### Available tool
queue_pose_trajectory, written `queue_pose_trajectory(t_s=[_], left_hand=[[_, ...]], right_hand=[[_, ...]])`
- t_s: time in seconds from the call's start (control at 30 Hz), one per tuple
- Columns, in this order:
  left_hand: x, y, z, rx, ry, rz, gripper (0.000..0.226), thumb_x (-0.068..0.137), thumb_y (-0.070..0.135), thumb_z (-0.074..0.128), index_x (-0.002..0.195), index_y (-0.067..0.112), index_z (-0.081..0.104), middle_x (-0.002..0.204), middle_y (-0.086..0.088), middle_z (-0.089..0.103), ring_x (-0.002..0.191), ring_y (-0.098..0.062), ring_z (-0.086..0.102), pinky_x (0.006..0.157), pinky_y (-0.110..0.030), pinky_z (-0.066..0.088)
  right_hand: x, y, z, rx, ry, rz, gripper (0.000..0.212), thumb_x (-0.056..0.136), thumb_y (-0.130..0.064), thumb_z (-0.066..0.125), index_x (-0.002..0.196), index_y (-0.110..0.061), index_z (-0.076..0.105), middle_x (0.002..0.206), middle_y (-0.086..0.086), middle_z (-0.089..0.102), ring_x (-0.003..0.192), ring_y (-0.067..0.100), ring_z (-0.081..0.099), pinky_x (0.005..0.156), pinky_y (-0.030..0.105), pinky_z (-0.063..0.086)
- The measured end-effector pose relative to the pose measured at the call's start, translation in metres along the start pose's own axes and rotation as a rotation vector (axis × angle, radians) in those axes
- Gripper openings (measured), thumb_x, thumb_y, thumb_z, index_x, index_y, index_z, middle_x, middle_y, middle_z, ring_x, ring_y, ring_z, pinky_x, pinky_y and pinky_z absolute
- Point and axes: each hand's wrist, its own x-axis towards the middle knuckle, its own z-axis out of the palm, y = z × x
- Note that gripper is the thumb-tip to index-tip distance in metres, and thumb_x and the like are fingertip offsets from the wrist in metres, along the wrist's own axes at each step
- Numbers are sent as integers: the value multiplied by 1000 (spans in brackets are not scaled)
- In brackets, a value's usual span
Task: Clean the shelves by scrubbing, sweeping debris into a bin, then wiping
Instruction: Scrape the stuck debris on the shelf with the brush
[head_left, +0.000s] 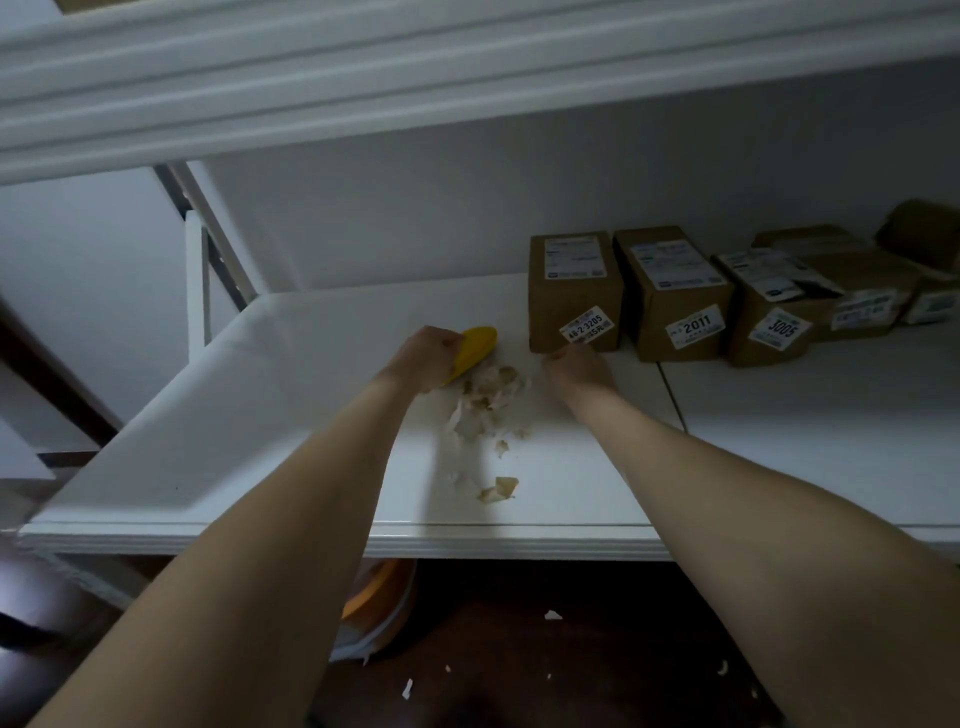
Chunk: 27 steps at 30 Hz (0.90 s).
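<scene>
Grips a yellow scrub brush (475, 345) in the left hand (431, 358), fingers curled over its back, low on the white shelf (234, 426). Rests the right hand (576, 369) knuckles up on the same shelf, fingertips bent down at the foot of the nearest cardboard box (574, 280); cannot tell whether those fingers pinch anything or touch the box. Flanks with both hands a heap of pale papery debris (491, 400), just beside the brush, with a few loose scraps (498, 488) nearer the shelf's front edge. Faces, further right, a second box (675, 291) labelled 2011 and a third box (769, 317) labelled 3005, side by side against the back wall, more cartons behind them. Looks down past the front edge at an orange-and-white object (379, 608) under the shelf, too dim to name, and at white bits on the dark floor (571, 670).
</scene>
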Motion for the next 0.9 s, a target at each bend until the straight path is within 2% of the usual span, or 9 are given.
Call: queue_pose_trajectory(t_s=[0.1, 0.23, 0.37, 0.43, 0.53, 0.6, 0.7, 0.83, 0.9], left_hand=[[-7, -5, -11, 27, -161, 44, 38, 102, 23, 32, 134, 27, 51, 64, -10, 53, 44, -16, 34, 43, -22, 29], [-12, -6, -27, 36, -310, 94, 34, 101, 26, 35, 128, 33, 54, 66, -9, 50, 45, -16, 34, 44, -23, 29], [-11, -10, -22, -177, -4, 121, 28, 100, 21, 40, 115, 26, 64, 73, -10, 58, 61, -21, 50, 49, -21, 36], [-7, -18, -17, -158, 193, 114, 30, 98, 21, 42, 113, 16, 67, 93, -14, 67, 85, -27, 64, 66, -24, 48], [-7, -29, -14, -27, 235, -51, 36, 97, 30, 41, 116, 12, 66, 112, -18, 65, 103, -35, 62, 89, -39, 50], [-10, -30, -8, -10, 164, -111, 38, 98, 28, 37, 123, 14, 61, 112, -20, 65, 99, -37, 63, 81, -38, 51], [-23, -18, -3, -26, -18, -29, 36, 100, 22, 34, 128, 20, 56, 70, -13, 58, 51, -28, 53, 43, -21, 36], [-32, -9, -17, -133, -251, 36, 34, 101, 23, 34, 128, 26, 55, 51, 0, 48, 39, -14, 30, 38, -18, 24], [-33, -11, -19, -246, -132, 10, 29, 101, 21, 37, 117, 27, 60, 39, 6, 45, 33, -10, 30, 35, -13, 22]], right_hand=[[-1, -1, 2, -24, 9, -1, 37, 98, -30, 41, 118, -9, 63, 118, 13, 63, 104, 31, 61, 88, 37, 51], [-5, -6, 0, -8, 10, 10, 37, 97, -28, 44, 121, -7, 62, 120, 14, 63, 107, 32, 61, 85, 34, 50], [-8, -7, -8, 49, 18, -15, 41, 96, -33, 43, 119, -4, 61, 119, 15, 63, 106, 33, 60, 86, 37, 50], [-9, -3, -12, 57, 12, -10, 40, 96, -34, 43, 116, -4, 61, 116, 15, 64, 103, 32, 61, 81, 35, 49], [-12, 0, -14, 57, 12, -2, 34, 96, -29, 43, 111, -5, 63, 115, 15, 64, 102, 31, 61, 79, 33, 47], [-11, 1, -14, 49, 9, -12, 27, 96, -25, 43, 102, -9, 64, 114, 15, 64, 102, 31, 62, 79, 33, 47], [-14, -3, -10, 42, 11, -10, 24, 95, -25, 43, 101, -9, 60, 116, 14, 64, 102, 29, 62, 79, 32, 48], [-20, -14, -2, 16, -2, -21, 36, 97, -27, 44, 121, -8, 62, 122, 13, 63, 109, 31, 60, 88, 34, 49], [-22, -20, -1, 10, -10, -51, 36, 98, -29, 43, 119, -9, 64, 120, 12, 64, 108, 31, 61, 84, 33, 49]])
